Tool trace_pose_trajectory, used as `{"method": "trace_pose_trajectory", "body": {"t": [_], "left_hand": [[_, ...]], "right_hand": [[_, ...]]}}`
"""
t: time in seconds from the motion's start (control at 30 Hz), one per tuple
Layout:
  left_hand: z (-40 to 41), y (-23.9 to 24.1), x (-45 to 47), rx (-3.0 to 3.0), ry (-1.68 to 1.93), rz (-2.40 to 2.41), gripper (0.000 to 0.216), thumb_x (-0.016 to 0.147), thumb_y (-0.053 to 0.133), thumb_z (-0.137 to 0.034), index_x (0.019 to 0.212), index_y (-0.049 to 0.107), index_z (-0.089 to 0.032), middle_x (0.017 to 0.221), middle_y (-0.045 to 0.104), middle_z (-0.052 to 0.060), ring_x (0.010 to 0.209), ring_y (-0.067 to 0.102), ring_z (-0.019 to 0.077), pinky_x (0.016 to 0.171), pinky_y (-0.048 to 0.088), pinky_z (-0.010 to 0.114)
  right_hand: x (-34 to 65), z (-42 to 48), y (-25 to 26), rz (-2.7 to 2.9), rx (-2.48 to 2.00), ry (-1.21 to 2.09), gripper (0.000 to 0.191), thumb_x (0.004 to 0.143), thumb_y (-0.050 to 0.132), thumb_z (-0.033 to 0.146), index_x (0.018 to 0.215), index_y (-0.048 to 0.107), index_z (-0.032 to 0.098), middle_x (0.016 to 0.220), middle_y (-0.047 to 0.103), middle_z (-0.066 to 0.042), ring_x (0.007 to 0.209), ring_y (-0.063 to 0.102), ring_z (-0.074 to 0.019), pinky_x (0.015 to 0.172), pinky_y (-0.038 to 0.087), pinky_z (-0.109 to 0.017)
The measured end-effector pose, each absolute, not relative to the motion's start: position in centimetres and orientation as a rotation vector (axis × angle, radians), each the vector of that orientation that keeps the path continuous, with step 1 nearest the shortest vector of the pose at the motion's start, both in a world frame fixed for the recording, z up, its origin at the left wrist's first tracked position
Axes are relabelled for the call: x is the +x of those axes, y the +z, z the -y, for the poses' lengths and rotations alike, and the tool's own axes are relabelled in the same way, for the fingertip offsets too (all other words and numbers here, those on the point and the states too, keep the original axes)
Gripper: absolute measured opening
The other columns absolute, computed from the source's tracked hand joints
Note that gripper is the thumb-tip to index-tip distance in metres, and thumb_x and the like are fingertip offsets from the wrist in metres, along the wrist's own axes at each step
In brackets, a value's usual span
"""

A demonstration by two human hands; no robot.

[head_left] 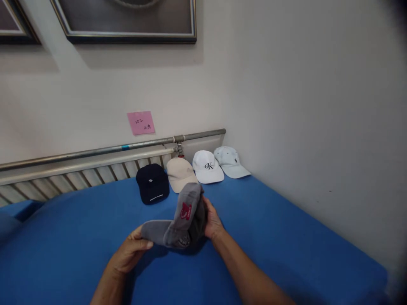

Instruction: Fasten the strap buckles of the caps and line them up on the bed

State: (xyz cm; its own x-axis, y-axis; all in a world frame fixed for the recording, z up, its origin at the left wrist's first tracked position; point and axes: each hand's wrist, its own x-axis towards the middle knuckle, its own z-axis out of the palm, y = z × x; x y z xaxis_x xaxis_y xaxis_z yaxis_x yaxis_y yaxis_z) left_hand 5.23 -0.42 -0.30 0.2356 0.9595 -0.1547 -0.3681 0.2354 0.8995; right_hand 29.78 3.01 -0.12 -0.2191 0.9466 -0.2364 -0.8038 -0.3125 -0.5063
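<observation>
Grey cap (177, 224), one: over blue surface (79, 237). Brim points left, pinched in the left hand's (132, 249) grip; crown held at its right side by the right hand (212, 221); long axis between both.

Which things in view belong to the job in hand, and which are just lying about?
Job:
Grey cloth cap with red badge: left grip on brim, right grip at crown
Probably also: near-black cloth cap, beige cloth cap, white lettered cap, pale emblem cap

Just there:
Square pink paper note
Long grey metal pipe
White ribbed radiator
</observation>
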Motion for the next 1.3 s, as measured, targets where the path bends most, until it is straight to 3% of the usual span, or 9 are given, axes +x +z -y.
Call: {"method": "trace_pose_trajectory", "body": {"t": [0.17, 0.37, 0.57, 0.67, 0.83, 0.97, 1.13, 1.3], "left_hand": [[0.2, -1.9, 4.9, 0.830, 1.216, -0.894, 0.022, 0.054, 0.074, -0.002, 0.073, 0.072, -0.012, 0.082, 0.073, 0.009, 0.075, 0.065, 0.0192, 0.071, 0.049, 0.027], [-0.5, -1.7, 5.6, 0.812, 1.412, -1.268, 0.042, 0.058, 0.075, -0.003, 0.097, 0.071, -0.017, 0.092, 0.072, 0.007, 0.075, 0.066, 0.0184, 0.064, 0.051, 0.025], [1.9, 0.1, 5.1, 0.910, 1.501, -1.450, 0.017, 0.075, 0.069, -0.018, 0.092, 0.071, -0.018, 0.101, 0.070, 0.007, 0.105, 0.061, 0.0229, 0.088, 0.046, 0.027], [5.5, 1.6, 5.0, 1.349, 1.195, -1.375, 0.034, 0.083, 0.062, -0.034, 0.114, 0.066, -0.020, 0.119, 0.066, 0.008, 0.119, 0.054, 0.0268, 0.104, 0.038, 0.039], [10.9, 2.4, 5.8, 1.742, 0.631, -1.409, 0.046, 0.090, 0.049, -0.045, 0.129, 0.057, -0.022, 0.134, 0.057, 0.010, 0.125, 0.048, 0.0300, 0.108, 0.031, 0.048], [13.0, 2.0, 6.3, 1.713, 0.514, -1.359, 0.044, 0.082, 0.060, -0.042, 0.123, 0.059, -0.024, 0.124, 0.063, 0.008, 0.116, 0.054, 0.0303, 0.100, 0.038, 0.045], [14.7, 1.6, 6.7, 1.586, 0.530, -1.190, 0.016, 0.082, 0.060, -0.033, 0.088, 0.066, -0.019, 0.084, 0.065, 0.002, 0.080, 0.058, 0.0185, 0.074, 0.046, 0.030], [16.1, 2.0, 7.4, 1.501, 0.642, -1.113, 0.020, 0.084, 0.058, -0.037, 0.087, 0.066, -0.019, 0.084, 0.063, 0.002, 0.080, 0.056, 0.0176, 0.073, 0.045, 0.029]], "right_hand": [[29.0, -3.1, -0.5, 0.393, -0.674, 1.720, 0.005, 0.069, 0.061, 0.015, 0.072, 0.065, 0.017, 0.061, 0.068, -0.001, 0.062, 0.065, -0.0177, 0.069, 0.053, -0.031], [26.9, -1.6, 0.1, 0.593, -0.720, 1.535, 0.017, 0.056, 0.066, 0.009, 0.070, 0.066, 0.017, 0.062, 0.066, 0.005, 0.057, 0.057, -0.0117, 0.062, 0.047, -0.022], [26.3, 0.8, 0.9, 1.120, -0.818, 1.434, 0.014, 0.058, 0.064, 0.011, 0.070, 0.070, 0.016, 0.064, 0.065, 0.002, 0.062, 0.057, -0.0122, 0.062, 0.045, -0.022], [26.7, 3.1, 1.9, 1.372, -0.763, 1.394, 0.019, 0.063, 0.060, 0.010, 0.075, 0.072, 0.017, 0.074, 0.069, 0.000, 0.071, 0.060, -0.0135, 0.068, 0.046, -0.024], [29.0, 8.1, 1.8, 1.560, -0.648, 1.405, 0.012, 0.074, 0.058, 0.011, 0.070, 0.066, 0.019, 0.082, 0.067, -0.002, 0.076, 0.061, -0.0142, 0.071, 0.048, -0.026], [31.6, 11.1, 0.1, 1.620, -0.699, 1.328, 0.014, 0.073, 0.056, 0.009, 0.064, 0.060, 0.019, 0.082, 0.067, -0.003, 0.079, 0.061, -0.0160, 0.076, 0.047, -0.030], [33.9, 13.7, -0.5, 1.593, -0.816, 1.502, 0.014, 0.065, 0.057, 0.007, 0.072, 0.063, 0.018, 0.087, 0.068, -0.004, 0.083, 0.061, -0.0174, 0.077, 0.047, -0.031], [34.0, 15.6, 0.8, 1.673, -0.894, 1.564, 0.012, 0.075, 0.058, 0.014, 0.082, 0.067, 0.017, 0.081, 0.069, -0.003, 0.079, 0.061, -0.0154, 0.074, 0.045, -0.029]]}}
